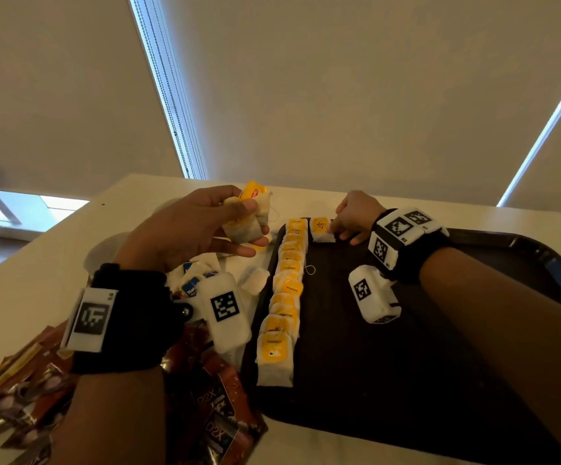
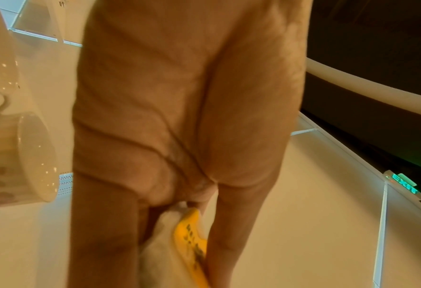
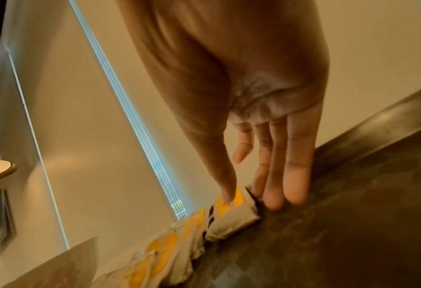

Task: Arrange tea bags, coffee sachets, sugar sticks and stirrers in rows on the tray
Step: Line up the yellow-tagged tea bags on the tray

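A dark tray [image 1: 406, 380] lies on the white table. Along its left edge runs a row of tea bags [image 1: 287, 286] with yellow tags. A second row begins at the far end with one tea bag [image 1: 319, 231]. My right hand [image 1: 339, 229] rests on that bag. In the right wrist view its thumb [image 3: 226, 187] presses the yellow tag of the bag [image 3: 231, 220], and the straight fingers touch the tray [image 3: 352, 233] beside it. My left hand [image 1: 252, 226] hovers left of the tray and grips a bunch of tea bags [image 1: 244, 219]. One of them, with its yellow tag [image 2: 189, 243], shows between the fingers.
Brown coffee sachets [image 1: 218, 417] lie heaped at the near left, with more [image 1: 27, 377] further left. Blue-labelled sachets [image 1: 190, 286] and a loose tea bag [image 1: 255, 278] lie under my left wrist. White mugs [image 2: 24, 155] stand to the left. The tray's right part is bare.
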A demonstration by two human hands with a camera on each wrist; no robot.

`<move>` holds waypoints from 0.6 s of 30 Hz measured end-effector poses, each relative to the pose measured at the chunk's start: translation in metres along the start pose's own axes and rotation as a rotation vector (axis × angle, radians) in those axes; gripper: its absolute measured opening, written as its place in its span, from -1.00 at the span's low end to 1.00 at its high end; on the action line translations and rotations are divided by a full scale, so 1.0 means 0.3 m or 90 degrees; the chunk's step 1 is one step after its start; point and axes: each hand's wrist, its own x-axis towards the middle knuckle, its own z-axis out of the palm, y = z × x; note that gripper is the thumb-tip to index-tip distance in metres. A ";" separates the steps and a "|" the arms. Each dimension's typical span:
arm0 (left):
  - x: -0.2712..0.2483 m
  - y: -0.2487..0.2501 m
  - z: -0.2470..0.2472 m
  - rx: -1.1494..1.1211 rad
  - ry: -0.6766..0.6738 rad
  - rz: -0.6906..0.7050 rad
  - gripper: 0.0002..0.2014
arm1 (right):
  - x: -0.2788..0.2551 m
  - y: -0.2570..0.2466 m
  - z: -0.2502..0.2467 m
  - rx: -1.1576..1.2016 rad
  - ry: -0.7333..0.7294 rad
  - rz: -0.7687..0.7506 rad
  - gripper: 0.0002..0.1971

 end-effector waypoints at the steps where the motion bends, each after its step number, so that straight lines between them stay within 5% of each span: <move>1: 0.002 -0.001 0.002 0.005 -0.005 -0.003 -0.71 | -0.003 0.001 -0.003 0.000 -0.021 0.003 -0.67; 8: 0.005 0.001 0.020 0.017 -0.028 -0.019 -0.67 | -0.027 -0.005 -0.006 0.073 -0.077 0.024 -0.73; 11: 0.006 0.002 0.026 0.017 -0.031 -0.021 -0.69 | -0.055 -0.002 -0.014 0.083 -0.074 0.006 -0.92; 15: 0.008 0.002 0.039 0.022 -0.048 -0.028 -0.76 | -0.133 -0.022 -0.031 0.114 -0.029 -0.105 -0.85; 18: 0.014 -0.003 0.049 0.038 -0.053 -0.025 -0.82 | -0.223 -0.059 -0.040 0.209 -0.086 -0.210 -0.76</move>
